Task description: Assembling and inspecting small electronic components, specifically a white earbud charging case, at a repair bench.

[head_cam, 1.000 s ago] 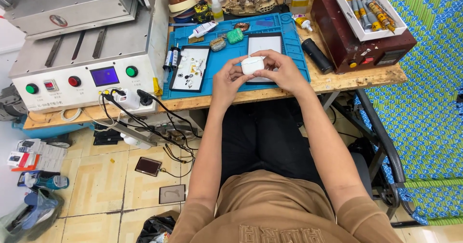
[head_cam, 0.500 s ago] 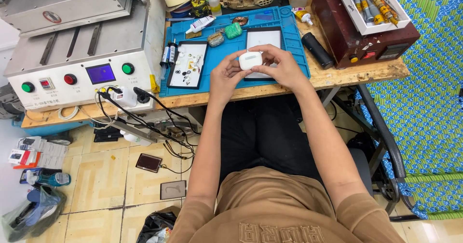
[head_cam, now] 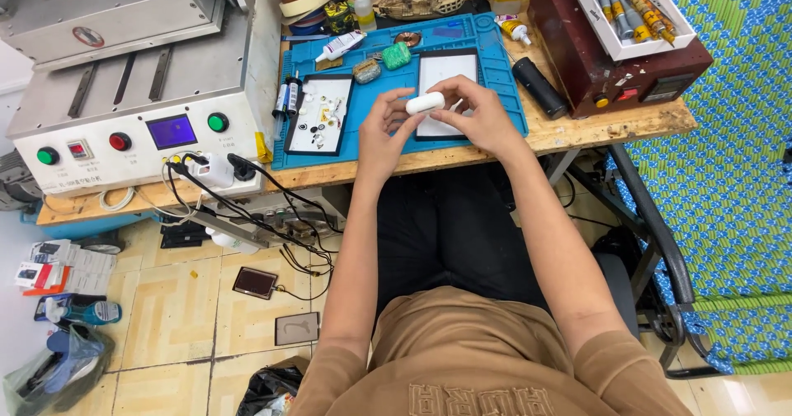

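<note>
In the head view, the left hand and right hand hold 1 small white case between them, fingertips of both pinched on its ends, just above the near edge of the blue mat. On that mat, a white-faced tray lies under the case and a black parts tray lies left of it. Left of the mat stands a grey machine, and right of it a dark red box.

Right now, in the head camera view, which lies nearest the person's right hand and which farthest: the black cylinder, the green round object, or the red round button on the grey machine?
From the right hand:
1. Black cylinder, just to its right on the wooden bench.
2. Green round object, up and left on the blue mat.
3. Red round button, far left on the grey machine's front.
</note>
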